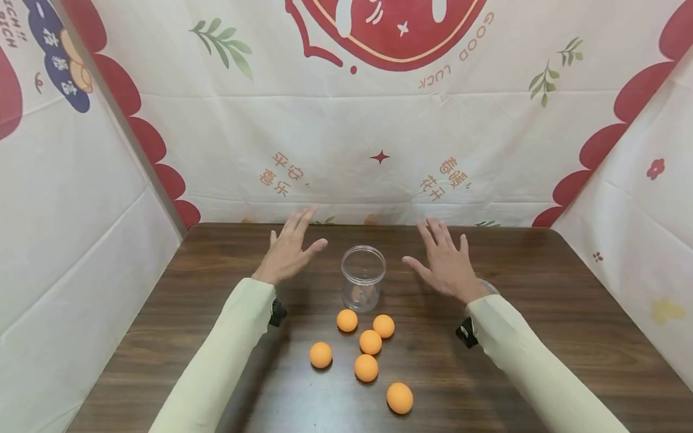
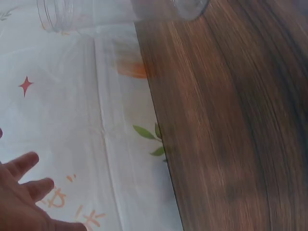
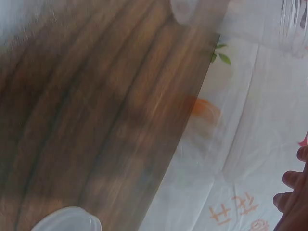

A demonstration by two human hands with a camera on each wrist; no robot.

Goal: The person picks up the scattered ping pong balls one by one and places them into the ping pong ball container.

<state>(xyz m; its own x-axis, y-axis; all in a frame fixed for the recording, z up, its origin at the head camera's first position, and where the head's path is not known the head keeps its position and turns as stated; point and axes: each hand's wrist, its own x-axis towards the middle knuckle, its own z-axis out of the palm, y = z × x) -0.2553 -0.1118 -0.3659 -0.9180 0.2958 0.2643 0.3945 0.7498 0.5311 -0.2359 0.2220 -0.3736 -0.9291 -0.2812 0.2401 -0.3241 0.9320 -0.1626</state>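
A clear plastic jar (image 1: 363, 282) stands upright, its mouth uncovered, near the middle of the table. My left hand (image 1: 289, 249) hovers to its left, fingers spread and holding nothing. On the other side, my right hand (image 1: 445, 263) is held out with spread fingers, also touching nothing. In front of the jar lie several orange balls, among them one ball (image 1: 347, 320) close to its base and another (image 1: 399, 398) nearest me. Part of a clear round lid (image 1: 489, 286) shows behind my right wrist; the right wrist view catches its pale edge (image 3: 70, 220).
The dark wooden table (image 1: 216, 264) meets a printed white cloth (image 1: 352, 132) at its back edge. More cloth hangs along the left and right sides. One loose ball (image 1: 321, 355) sits left of the other balls.
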